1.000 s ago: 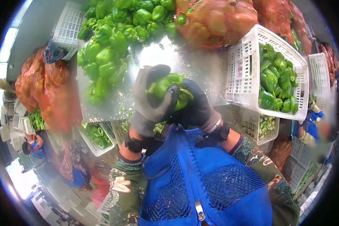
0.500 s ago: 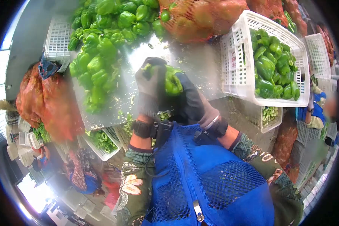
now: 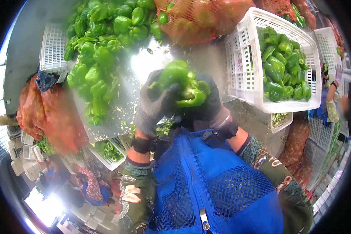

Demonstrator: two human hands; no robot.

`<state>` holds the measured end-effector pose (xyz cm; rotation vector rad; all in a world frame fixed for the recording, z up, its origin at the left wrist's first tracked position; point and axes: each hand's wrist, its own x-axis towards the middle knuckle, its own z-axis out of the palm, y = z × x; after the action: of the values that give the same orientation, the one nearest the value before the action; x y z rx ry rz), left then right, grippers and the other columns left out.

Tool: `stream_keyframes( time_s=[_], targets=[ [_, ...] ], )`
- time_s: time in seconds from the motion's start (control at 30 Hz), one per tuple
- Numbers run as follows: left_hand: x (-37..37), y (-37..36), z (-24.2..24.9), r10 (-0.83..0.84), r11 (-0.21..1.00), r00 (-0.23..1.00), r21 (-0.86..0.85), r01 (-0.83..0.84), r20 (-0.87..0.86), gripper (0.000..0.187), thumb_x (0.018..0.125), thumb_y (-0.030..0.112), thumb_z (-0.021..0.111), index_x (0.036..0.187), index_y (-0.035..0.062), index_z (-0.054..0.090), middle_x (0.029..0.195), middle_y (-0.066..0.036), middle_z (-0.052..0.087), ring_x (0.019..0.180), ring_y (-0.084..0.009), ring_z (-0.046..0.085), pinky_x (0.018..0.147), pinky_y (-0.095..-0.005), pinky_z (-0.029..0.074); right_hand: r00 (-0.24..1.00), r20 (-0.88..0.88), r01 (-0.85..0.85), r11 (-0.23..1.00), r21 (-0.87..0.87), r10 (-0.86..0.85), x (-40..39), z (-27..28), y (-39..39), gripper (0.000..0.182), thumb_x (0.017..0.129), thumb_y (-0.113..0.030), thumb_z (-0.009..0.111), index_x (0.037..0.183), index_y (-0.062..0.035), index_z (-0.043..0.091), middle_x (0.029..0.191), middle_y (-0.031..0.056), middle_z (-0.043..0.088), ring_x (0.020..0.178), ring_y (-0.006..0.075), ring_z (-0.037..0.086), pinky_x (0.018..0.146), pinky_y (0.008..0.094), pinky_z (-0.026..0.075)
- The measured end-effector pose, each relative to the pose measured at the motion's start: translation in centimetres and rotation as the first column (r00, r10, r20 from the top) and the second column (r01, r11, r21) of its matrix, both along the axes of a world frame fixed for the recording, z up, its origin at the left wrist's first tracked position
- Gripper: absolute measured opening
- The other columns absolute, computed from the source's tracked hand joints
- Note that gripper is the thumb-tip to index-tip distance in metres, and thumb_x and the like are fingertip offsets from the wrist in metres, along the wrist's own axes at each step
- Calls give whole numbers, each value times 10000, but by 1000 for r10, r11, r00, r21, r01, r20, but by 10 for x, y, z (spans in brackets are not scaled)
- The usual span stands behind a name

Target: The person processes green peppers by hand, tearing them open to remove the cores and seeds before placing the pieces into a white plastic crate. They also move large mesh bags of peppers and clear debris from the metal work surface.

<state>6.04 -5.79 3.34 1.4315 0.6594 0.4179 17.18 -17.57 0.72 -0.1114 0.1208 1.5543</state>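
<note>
Green bell pepper [image 3: 173, 75] held up in front of the chest, above the near side of the metal table [image 3: 126, 87]; both gloved hands grasp it. Left hand [image 3: 150, 103] wraps its left side, fingers curled over the front; right hand [image 3: 212, 101] cups the opposite side. Flesh looks split, pale interior exposed — one torn pepper or two pieces, cannot tell. Pile of bell peppers [image 3: 97, 74] lies to the left, orange mesh sack [image 3: 204, 23] beyond, white plastic crate [image 3: 243, 94] holding more peppers to the right. Handling, judged: light, hollow; walls crisp, firm, liable to crack under a hard squeeze; skin glossy, probably slippery if wet. Best hold: broad, thick shoulders, with fingers spread and pressure light — thin broken edges would likely snap.
</note>
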Motion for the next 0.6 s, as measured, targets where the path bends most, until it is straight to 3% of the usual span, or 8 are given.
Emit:
stream_keyframes(
  time_s=[0.1, 0.13, 0.17, 0.27, 0.3, 0.4, 0.53, 0.6],
  targets=[
    [5, -7, -3, 213, 949, 977, -241, -203, 16, 371, 880, 268, 625, 1140, 6, 597, 976, -69, 661, 849, -129, 607, 740, -269, 492, 996, 78, 45, 997, -57, -40, -7, 5, -2, 520, 862, -351, 546, 1227, 16, 493, 1035, 250, 619, 851, 385, 652, 638, 448, 583],
    [5, -9, -1, 230, 967, 973, -114, -227, 12, 410, 922, 308, 566, 1195, 2, 559, 1021, -80, 647, 844, -122, 603, 706, -264, 493, 995, 86, 56, 996, -67, -50, -10, 7, -3, 521, 863, -352, 546, 1230, 13, 488, 1032, 253, 617, 844, 388, 652, 633, 442, 584],
    [6, -8, -7, 290, 917, 949, -319, -239, 122, 363, 936, 334, 541, 1138, 34, 573, 943, -60, 638, 802, -129, 606, 676, -267, 500, 994, 94, 68, 995, -78, -60, -13, 9, -3, 521, 864, -354, 546, 1233, 9, 484, 1029, 257, 616, 836, 392, 651, 629, 436, 584],
    [7, 0, -51, 361, 775, 778, -630, 57, 515, 384, 988, 320, 436, 1247, 43, 496, 917, -34, 595, 751, -116, 556, 619, -285, 484, 998, -23, 63, 994, -89, -65, -20, 14, -6, 536, 851, -345, 561, 1252, -4, 460, 1036, 272, 606, 823, 397, 648, 648, 446, 581],
    [14, -6, -49, 488, 743, 805, -644, -180, 337, 405, 971, 393, 450, 1192, 63, 527, 825, -13, 555, 680, -113, 517, 574, -279, 455, 995, -48, 81, 993, -87, -85, -23, 12, -7, 585, 833, -380, 556, 1265, 0, 450, 1043, 277, 605, 823, 405, 646, 664, 458, 579],
    [9, 0, -28, 608, 402, 692, -903, 155, 389, 547, 901, 576, 459, 1154, 98, 540, 758, 3, 553, 612, -109, 503, 520, -226, 398, 990, 124, 60, 994, 87, -71, -4, 17, -31, 627, 856, -400, 516, 1292, 44, 437, 1208, 247, 548, 1027, 368, 592, 858, 462, 516],
    [-19, 5, -10, 350, 529, 800, -807, 261, 488, 550, 911, 605, 384, 1141, 130, 538, 762, -22, 580, 566, -100, 499, 450, -195, 385, 820, 554, 264, 953, -147, -141, 8, 47, -42, 607, 849, -397, 552, 1305, -14, 438, 1175, 203, 563, 1012, 348, 603, 834, 455, 534],
    [-21, -8, 13, 366, 599, 860, -797, 75, 355, 552, 915, 609, 366, 1134, 132, 538, 783, -45, 592, 570, -113, 505, 461, -199, 395, 729, 651, 340, 937, -78, -210, 9, 52, -37, 556, 853, -348, 573, 1303, -54, 433, 1132, 158, 563, 1013, 290, 592, 845, 425, 529]
  ],
)
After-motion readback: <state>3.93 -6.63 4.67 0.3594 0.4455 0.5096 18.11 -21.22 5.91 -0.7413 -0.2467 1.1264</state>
